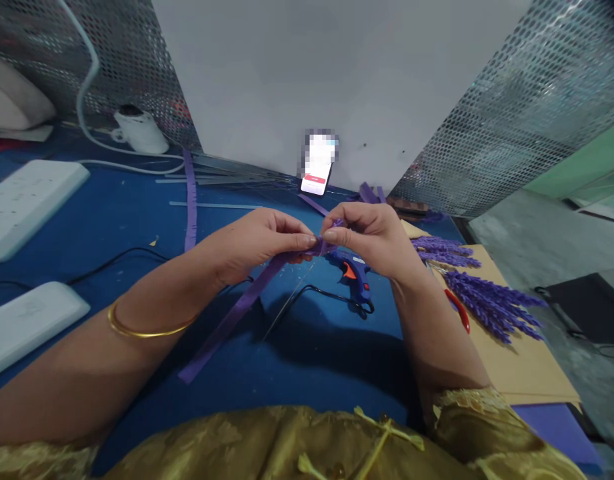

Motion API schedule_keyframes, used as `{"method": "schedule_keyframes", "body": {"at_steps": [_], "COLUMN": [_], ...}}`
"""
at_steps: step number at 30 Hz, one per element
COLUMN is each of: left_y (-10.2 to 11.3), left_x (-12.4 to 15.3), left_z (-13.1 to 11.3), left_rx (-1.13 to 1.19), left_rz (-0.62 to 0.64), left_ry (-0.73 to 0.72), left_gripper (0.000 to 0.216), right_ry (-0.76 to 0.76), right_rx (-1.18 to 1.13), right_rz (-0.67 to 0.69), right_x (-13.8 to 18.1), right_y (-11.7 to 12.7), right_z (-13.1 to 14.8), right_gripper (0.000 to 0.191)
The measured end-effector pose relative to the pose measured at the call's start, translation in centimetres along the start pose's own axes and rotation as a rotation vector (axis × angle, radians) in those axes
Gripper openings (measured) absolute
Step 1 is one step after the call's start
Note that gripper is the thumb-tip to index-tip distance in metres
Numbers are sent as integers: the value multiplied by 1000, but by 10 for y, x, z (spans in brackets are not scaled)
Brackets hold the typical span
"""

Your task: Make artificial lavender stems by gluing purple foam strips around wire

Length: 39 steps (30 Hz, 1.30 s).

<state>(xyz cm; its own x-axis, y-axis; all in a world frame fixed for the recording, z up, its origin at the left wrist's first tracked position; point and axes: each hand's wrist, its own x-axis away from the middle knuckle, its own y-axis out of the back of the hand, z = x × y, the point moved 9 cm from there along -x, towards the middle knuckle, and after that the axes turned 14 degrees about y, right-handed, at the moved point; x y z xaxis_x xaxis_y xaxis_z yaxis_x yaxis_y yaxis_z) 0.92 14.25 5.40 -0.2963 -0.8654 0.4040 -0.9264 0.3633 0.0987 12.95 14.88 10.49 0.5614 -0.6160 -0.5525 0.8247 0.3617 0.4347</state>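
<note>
My left hand [259, 243] and my right hand [369, 237] meet above the blue table [137, 220], both pinched on the upper end of a long purple paper strip [234, 313]. The strip hangs down and to the left until its free end rests on the table. A thin wire [287, 303] slants down from the pinch point. Just under my right hand lies a blue glue gun [354, 273] with an orange trigger and a black cord [327, 293].
Finished purple lavender-like stems [487, 297] lie on brown cardboard [527, 367] at the right, beside red-handled scissors [459, 310]. A phone [317, 167] leans on the back wall. White power strips [27, 200] and a white box [27, 323] sit left. Another purple strip [189, 200] lies behind.
</note>
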Motion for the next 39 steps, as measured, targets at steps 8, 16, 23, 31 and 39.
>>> {"method": "schedule_keyframes", "body": {"at_steps": [8,16,23,31,39], "left_y": [1,2,0,3,0], "left_x": [2,-2,-3,-3,5], "left_z": [-2,5,11,10,0], "left_rx": [13,163,238,267,156], "left_rz": [-46,-83,-85,-104,-84], "left_ry": [-13,-8,6,2,-46], "left_gripper": [10,10,18,27,37], "right_ry": [22,-10,-9,-66,-101], "right_rx": [-19,103,163,184,150], "right_rz": [33,17,-30,-44,-64], "right_x": [-1,1,0,2,3], "right_y": [-5,-2,0,3,7], "right_z": [1,1,1,-5,-8], "right_gripper": [39,38,35,29,23]}}
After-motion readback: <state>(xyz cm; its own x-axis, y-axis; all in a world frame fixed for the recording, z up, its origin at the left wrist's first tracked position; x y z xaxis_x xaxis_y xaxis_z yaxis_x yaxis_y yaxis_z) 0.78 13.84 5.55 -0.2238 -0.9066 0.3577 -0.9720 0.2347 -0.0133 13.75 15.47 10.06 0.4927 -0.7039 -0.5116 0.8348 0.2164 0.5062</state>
